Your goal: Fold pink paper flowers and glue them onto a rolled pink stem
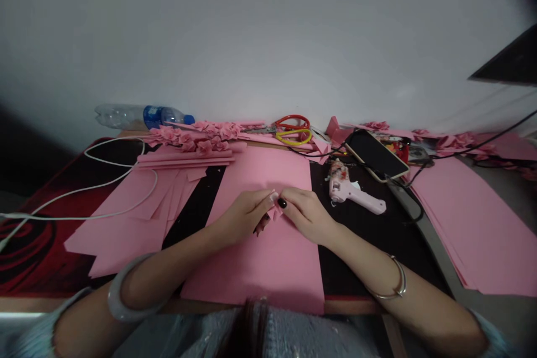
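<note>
A small folded piece of pink paper [275,213] was up at the fingertips, just above a large pink sheet [255,279] in the middle of the counter [346,306]. From where I stood, the left grip [243,212] was pinched closed on it from the left, and the right grip [309,213] was curled in tight from the right, its thumb pressed against the same piece. Just right of the hands lay a pale pink glue gun [358,197], with a phone [377,154] beyond it. On the far side sat scissors [277,127] with red and yellow handles, then pink paper flowers [205,137] and, far left, a clear bottle [146,116]. A stack of pink sheets [482,229] lay well to the right
</note>
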Available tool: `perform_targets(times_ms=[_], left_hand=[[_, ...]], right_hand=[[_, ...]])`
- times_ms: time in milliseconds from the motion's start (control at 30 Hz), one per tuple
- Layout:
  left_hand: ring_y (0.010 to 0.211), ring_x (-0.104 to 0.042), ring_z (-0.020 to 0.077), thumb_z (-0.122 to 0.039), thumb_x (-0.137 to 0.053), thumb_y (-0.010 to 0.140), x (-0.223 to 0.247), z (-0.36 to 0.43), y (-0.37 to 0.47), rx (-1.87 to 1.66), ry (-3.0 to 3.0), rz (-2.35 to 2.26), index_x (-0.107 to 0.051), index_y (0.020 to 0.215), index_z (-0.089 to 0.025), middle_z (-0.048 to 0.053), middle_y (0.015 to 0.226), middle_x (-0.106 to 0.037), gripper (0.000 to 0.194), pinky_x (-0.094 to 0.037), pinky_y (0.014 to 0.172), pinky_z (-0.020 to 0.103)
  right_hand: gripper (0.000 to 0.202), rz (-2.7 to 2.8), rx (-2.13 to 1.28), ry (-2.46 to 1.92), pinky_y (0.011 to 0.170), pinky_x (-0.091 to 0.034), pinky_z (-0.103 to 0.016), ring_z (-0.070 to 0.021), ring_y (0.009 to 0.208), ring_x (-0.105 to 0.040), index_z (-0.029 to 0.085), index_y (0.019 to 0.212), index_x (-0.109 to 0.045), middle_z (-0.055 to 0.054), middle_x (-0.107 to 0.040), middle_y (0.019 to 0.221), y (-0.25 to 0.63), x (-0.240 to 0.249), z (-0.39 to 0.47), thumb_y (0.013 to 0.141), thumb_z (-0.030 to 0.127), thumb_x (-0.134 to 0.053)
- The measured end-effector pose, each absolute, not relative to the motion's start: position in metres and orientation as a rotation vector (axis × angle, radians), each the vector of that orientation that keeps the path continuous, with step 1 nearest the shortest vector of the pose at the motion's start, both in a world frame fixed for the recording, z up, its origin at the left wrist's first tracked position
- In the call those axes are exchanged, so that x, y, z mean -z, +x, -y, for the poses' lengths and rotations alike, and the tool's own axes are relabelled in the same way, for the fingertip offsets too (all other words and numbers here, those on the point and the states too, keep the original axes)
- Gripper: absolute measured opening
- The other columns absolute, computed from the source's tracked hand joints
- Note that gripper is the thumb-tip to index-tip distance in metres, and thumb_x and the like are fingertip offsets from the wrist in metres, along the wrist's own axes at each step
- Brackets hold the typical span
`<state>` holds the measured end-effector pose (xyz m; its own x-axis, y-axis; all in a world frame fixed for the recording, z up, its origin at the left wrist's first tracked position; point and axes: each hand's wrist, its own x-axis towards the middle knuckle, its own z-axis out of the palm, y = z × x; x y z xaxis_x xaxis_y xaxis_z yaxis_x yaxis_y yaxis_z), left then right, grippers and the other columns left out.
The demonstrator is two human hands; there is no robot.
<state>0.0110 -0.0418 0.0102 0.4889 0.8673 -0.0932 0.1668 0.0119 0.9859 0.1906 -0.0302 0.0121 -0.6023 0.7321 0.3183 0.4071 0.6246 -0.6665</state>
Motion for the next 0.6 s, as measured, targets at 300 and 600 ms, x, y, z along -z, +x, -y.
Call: perform_targets(times_ms=[300, 600], left_hand=[[0.037, -0.041, 0.0054, -0.046, -0.039, 0.091, -0.0073, 0.0382, 0.0100, -0.722, 1.294, -0.846, -0.046, 0.065, -0.016, -0.005, 0.051, -0.044, 0.040, -0.033, 0.037, 0.017], [0.038, -0.044, 0.0062, -0.045, -0.042, 0.091, -0.0100, 0.0387, 0.0083, -0.580, 1.153, -0.685, -0.049, 0.067, -0.015, -0.004, 0.046, -0.047, 0.039, -0.034, 0.040, 0.017]], right_hand=[[0.028, 2.187, -0.851, -0.887, 0.060, -0.035, -0.025, -0.0120, 0.061, -0.043, 0.018, 0.075, -0.044, 0.000, -0.047, 0.067, 0.1918, -0.0138, 0.0289, 0.097, 0.032, -0.032], [0.024, 2.249, -0.701, -0.808, 0.055, -0.031, -0.021, -0.0098, 0.055, -0.038, 0.020, 0.070, -0.040, 0.003, -0.040, 0.062, 0.1912, -0.0124, 0.0312, 0.094, 0.022, -0.037]])
